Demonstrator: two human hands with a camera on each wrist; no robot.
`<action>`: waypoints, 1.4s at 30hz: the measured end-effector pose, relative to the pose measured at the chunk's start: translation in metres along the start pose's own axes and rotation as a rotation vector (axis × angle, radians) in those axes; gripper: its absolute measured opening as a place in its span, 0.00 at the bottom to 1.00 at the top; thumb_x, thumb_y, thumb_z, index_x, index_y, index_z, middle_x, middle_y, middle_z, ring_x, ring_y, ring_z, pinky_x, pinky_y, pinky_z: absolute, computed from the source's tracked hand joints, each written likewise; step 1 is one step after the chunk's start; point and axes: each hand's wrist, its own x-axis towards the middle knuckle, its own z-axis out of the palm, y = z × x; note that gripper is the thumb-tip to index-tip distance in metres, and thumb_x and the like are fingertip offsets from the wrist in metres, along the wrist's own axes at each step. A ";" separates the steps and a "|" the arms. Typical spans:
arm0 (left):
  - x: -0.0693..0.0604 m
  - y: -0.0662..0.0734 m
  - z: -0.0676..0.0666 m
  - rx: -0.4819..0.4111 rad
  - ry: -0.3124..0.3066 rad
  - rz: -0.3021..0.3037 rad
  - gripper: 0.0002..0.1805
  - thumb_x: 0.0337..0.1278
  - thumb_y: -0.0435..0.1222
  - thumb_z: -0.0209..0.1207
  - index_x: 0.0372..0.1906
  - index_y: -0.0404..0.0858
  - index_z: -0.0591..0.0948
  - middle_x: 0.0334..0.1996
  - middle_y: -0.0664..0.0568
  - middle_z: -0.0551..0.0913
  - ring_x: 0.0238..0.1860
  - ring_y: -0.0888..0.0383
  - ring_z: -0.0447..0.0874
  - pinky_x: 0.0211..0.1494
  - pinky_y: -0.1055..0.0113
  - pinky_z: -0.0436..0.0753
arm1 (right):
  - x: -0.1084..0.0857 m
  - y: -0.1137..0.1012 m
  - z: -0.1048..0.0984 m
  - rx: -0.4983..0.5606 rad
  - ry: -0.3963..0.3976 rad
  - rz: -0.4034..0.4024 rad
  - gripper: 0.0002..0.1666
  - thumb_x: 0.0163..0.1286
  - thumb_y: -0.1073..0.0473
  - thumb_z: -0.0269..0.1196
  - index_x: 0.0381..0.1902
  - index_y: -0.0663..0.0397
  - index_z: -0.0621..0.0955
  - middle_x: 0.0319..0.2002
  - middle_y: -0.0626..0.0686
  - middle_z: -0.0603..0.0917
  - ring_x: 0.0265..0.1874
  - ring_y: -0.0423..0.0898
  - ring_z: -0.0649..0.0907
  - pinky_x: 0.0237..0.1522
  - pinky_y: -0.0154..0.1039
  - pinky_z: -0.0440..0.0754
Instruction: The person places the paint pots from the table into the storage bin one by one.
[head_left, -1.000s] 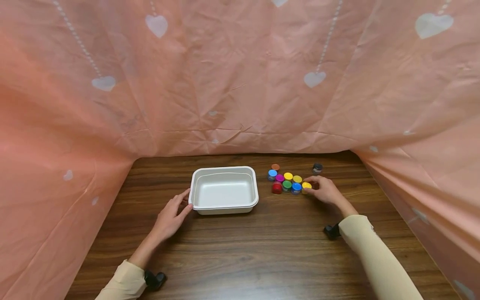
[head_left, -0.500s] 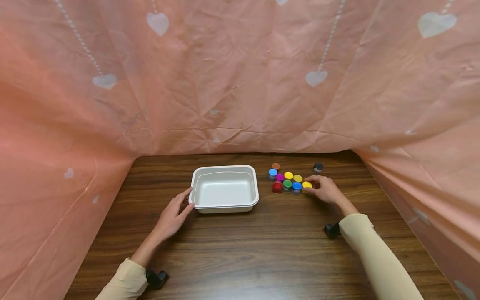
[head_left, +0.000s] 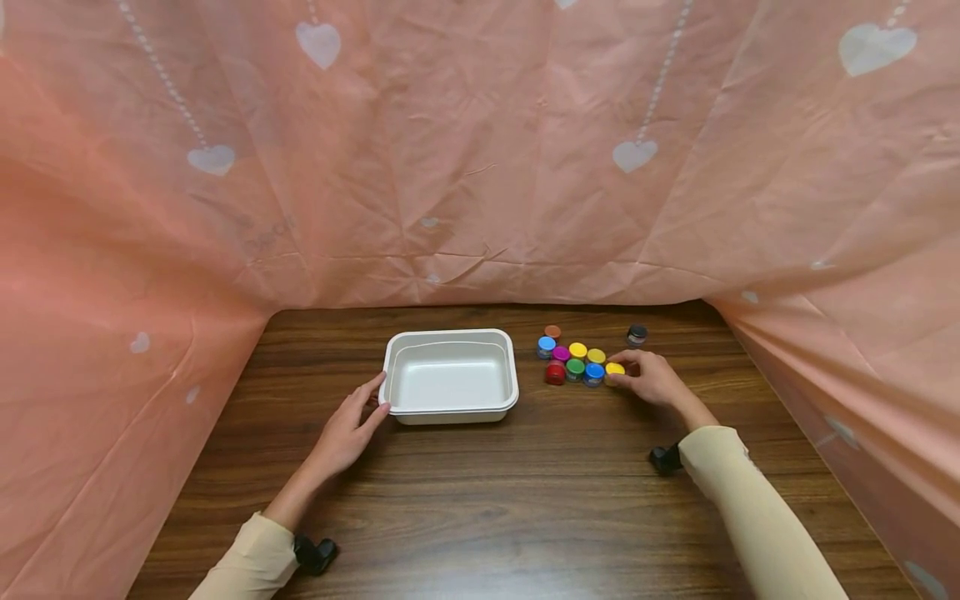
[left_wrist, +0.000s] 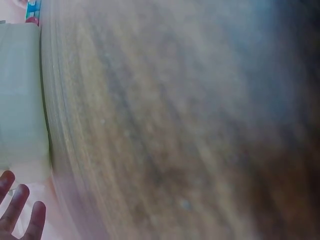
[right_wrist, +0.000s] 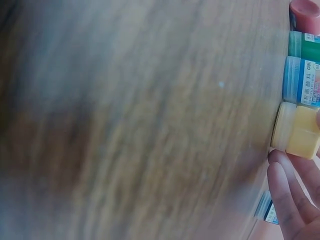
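My right hand (head_left: pixel 654 385) holds a small yellow-lidded paint jar (head_left: pixel 615 369) between thumb and fingers, at the right end of a cluster of jars. In the right wrist view this yellow jar (right_wrist: pixel 300 131) stands beside a blue paint jar (right_wrist: pixel 302 81). A green jar (head_left: pixel 575 370) and a red jar (head_left: pixel 555 373) are in the same front row. At the left rim of a white plastic tray (head_left: pixel 450 411), my left hand (head_left: pixel 345 432) rests with fingers extended and spread. Nothing lies inside the tray.
Behind the front row stand light blue (head_left: pixel 546 347), purple (head_left: pixel 560 354), yellow (head_left: pixel 577 351), olive (head_left: pixel 596 357) and brown (head_left: pixel 552 332) jars. A black-lidded jar (head_left: pixel 637 335) stands apart at the back right. Pink curtain (head_left: pixel 480 208) surrounds the wooden table (head_left: pixel 480 500).
The whole scene has shifted very slightly in the head view. Both hands, the tray and the jars keep their places relative to one another.
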 end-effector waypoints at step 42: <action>0.000 0.007 0.000 -0.028 -0.021 -0.050 0.31 0.80 0.45 0.53 0.80 0.43 0.63 0.59 0.42 0.83 0.60 0.45 0.79 0.60 0.47 0.79 | -0.003 -0.081 -0.017 0.218 0.164 -0.117 0.23 0.76 0.50 0.66 0.60 0.59 0.83 0.48 0.62 0.88 0.43 0.53 0.86 0.42 0.30 0.81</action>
